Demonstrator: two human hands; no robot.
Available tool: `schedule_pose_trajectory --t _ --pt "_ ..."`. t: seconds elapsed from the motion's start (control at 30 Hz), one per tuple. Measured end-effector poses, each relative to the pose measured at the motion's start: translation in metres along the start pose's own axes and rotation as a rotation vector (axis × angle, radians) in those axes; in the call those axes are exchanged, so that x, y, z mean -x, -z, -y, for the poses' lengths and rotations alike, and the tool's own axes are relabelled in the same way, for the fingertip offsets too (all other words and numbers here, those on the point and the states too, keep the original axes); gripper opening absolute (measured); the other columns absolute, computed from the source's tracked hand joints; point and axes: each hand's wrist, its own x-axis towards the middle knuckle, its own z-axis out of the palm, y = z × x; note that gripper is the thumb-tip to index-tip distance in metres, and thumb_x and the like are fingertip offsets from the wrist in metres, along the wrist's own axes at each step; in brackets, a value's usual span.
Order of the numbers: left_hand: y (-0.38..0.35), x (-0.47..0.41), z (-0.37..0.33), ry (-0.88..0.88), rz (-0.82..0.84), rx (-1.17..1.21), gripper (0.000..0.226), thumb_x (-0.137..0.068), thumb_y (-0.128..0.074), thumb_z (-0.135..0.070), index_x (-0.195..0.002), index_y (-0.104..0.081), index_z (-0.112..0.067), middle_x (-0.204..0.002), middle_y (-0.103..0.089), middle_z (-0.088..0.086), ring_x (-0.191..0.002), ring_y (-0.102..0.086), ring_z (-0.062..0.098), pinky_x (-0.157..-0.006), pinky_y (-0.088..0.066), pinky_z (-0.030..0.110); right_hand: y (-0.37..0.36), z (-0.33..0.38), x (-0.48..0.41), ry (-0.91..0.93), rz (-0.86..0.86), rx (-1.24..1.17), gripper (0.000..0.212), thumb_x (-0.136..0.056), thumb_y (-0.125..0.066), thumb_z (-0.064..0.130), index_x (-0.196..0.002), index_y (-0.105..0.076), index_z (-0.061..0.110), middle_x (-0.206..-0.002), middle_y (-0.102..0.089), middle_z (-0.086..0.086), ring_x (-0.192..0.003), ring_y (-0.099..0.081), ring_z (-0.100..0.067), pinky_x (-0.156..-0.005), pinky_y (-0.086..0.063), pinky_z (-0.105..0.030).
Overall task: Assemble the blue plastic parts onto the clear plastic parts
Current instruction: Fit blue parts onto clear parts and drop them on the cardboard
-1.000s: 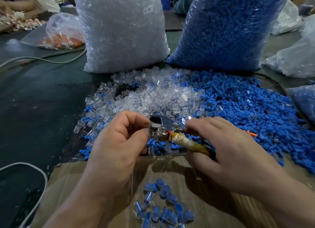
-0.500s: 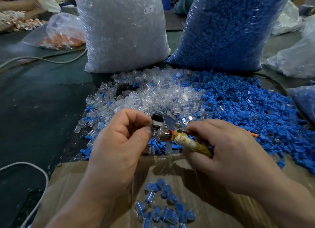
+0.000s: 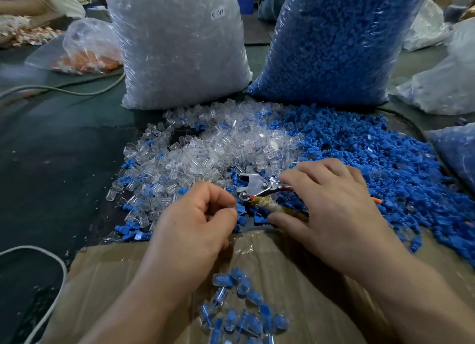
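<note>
A heap of clear plastic parts (image 3: 218, 148) lies mid-table, with loose blue plastic parts (image 3: 372, 163) spread to its right. My left hand (image 3: 195, 223) has its fingers curled, thumb and forefinger pinching a small part at the roller of a metal press tool (image 3: 253, 185); the part itself is mostly hidden. My right hand (image 3: 334, 210) grips the tool's handles, with the thumb under the tape-wrapped handle (image 3: 270, 207) and the fingers over the red one. Several assembled blue-in-clear pieces (image 3: 239, 305) lie on the cardboard (image 3: 115, 279) near me.
A tall bag of clear parts (image 3: 177, 48) and a bag of blue parts (image 3: 334, 40) stand behind the heaps. A bag of orange pieces (image 3: 87, 58) lies far left. A white cable (image 3: 41, 274) loops at the lower left.
My right hand's fingers have lifted and spread, and the red handle now shows. My left hand has shifted slightly down and right beside the tool's roller.
</note>
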Motion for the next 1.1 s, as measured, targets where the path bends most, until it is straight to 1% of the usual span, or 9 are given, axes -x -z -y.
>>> schedule_pose_trajectory --t 0.17,0.4,0.5,0.6,0.67,0.77,0.83,1.03,1.1 --pt "-0.005 0.005 -0.002 -0.102 -0.013 -0.058 0.019 -0.088 -0.068 -0.027 -0.091 -0.065 -0.046 -0.072 -0.072 -0.006 -0.060 -0.065 0.021 -0.052 -0.055 0.038 -0.003 0.026 0.010 0.221 -0.154 -0.108 0.029 -0.097 -0.041 0.046 -0.092 -0.062 0.027 -0.084 -0.062 0.009 -0.079 -0.053 -0.018 -0.077 -0.038 -0.034" --pt "0.000 0.007 -0.005 -0.164 -0.026 0.016 0.008 -0.090 -0.060 -0.041 -0.089 -0.068 -0.041 -0.073 -0.070 -0.010 -0.061 -0.064 0.009 -0.054 -0.051 0.016 -0.005 0.027 0.011 0.299 -0.255 -0.173 0.025 -0.096 -0.043 0.030 -0.083 -0.061 0.017 -0.077 -0.058 0.001 -0.071 -0.050 -0.024 -0.067 -0.038 -0.036" --pt "0.005 0.002 -0.001 -0.058 0.103 0.005 0.045 -0.075 -0.048 -0.070 -0.080 -0.064 -0.027 -0.056 -0.060 -0.008 -0.048 -0.053 0.004 -0.046 -0.044 0.017 -0.002 0.031 0.011 0.347 -0.265 -0.175 0.027 -0.096 -0.043 0.027 -0.085 -0.064 0.014 -0.079 -0.059 0.000 -0.073 -0.051 -0.022 -0.068 -0.041 -0.037" --pt "0.007 0.001 0.000 0.023 0.209 0.162 0.053 -0.077 -0.058 -0.074 -0.079 -0.064 -0.021 -0.058 -0.055 -0.002 -0.052 -0.051 0.013 -0.048 -0.044 0.030 0.000 0.035 0.013 0.327 -0.217 -0.245 0.027 -0.097 -0.042 0.028 -0.078 -0.059 0.016 -0.074 -0.053 0.004 -0.069 -0.047 -0.018 -0.066 -0.040 -0.034" --pt "0.008 0.001 0.000 -0.021 0.228 0.251 0.044 -0.076 -0.065 -0.069 -0.080 -0.066 -0.026 -0.058 -0.055 -0.001 -0.050 -0.050 0.014 -0.045 -0.042 0.029 0.003 0.039 0.016 0.152 -0.103 -0.454 0.028 -0.093 -0.044 0.034 -0.071 -0.051 0.020 -0.065 -0.048 0.009 -0.063 -0.045 -0.012 -0.059 -0.039 -0.034" --pt "0.008 0.004 -0.001 -0.217 0.278 0.237 0.026 -0.079 -0.069 -0.059 -0.085 -0.067 -0.034 -0.059 -0.060 -0.005 -0.049 -0.054 0.008 -0.044 -0.043 0.021 0.008 0.046 0.018 -0.309 0.286 -1.370 0.022 -0.072 -0.052 0.032 -0.057 -0.052 0.016 -0.050 -0.045 0.005 -0.047 -0.041 -0.013 -0.043 -0.033 -0.030" --pt "0.012 0.006 -0.003 -0.289 0.331 0.211 0.017 -0.080 -0.070 -0.051 -0.088 -0.067 -0.036 -0.065 -0.065 -0.004 -0.053 -0.061 0.009 -0.048 -0.048 0.021 0.015 0.045 0.018 -0.456 0.490 -1.634 0.018 -0.064 -0.053 0.029 -0.049 -0.053 0.019 -0.046 -0.041 0.000 -0.041 -0.034 -0.014 -0.038 -0.024 -0.024" --pt "0.042 -0.002 -0.001 -0.198 0.292 -0.228 0.003 -0.079 -0.066 -0.032 -0.081 -0.067 -0.031 -0.069 -0.068 -0.004 -0.055 -0.059 0.008 -0.060 -0.054 0.022 0.013 0.030 0.018 -0.088 0.325 -0.403 0.033 -0.091 -0.047 0.048 -0.072 -0.055 0.022 -0.058 -0.056 0.009 -0.053 -0.050 -0.003 -0.050 -0.038 -0.028" --pt "0.043 -0.002 -0.002 -0.142 0.395 -0.428 0.009 -0.085 -0.062 -0.028 -0.083 -0.064 -0.037 -0.071 -0.069 -0.009 -0.057 -0.059 0.007 -0.063 -0.052 0.020 0.010 0.031 0.021 -0.031 0.268 -0.203 0.036 -0.092 -0.041 0.056 -0.076 -0.049 0.026 -0.069 -0.055 0.010 -0.065 -0.053 -0.008 -0.058 -0.044 -0.032"
